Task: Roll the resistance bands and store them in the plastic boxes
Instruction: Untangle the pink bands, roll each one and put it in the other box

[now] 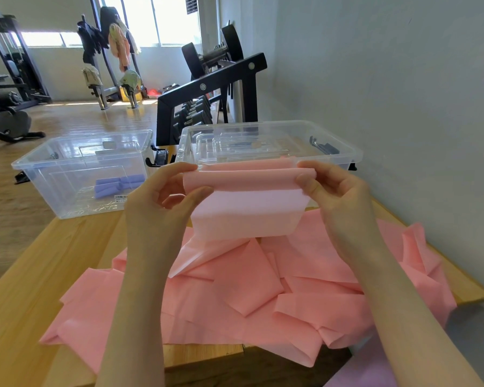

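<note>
As both hands, left hand (162,196) and right hand (338,196), pinch the roll ends, we judge the pink band (246,208) thin, soft and limp.

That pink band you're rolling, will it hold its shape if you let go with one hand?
Probably not. The pink band hangs limp below both hands and lies in loose folds across the table, so it looks floppy. The rolled top would likely unwind. It seems thin and light.
</note>
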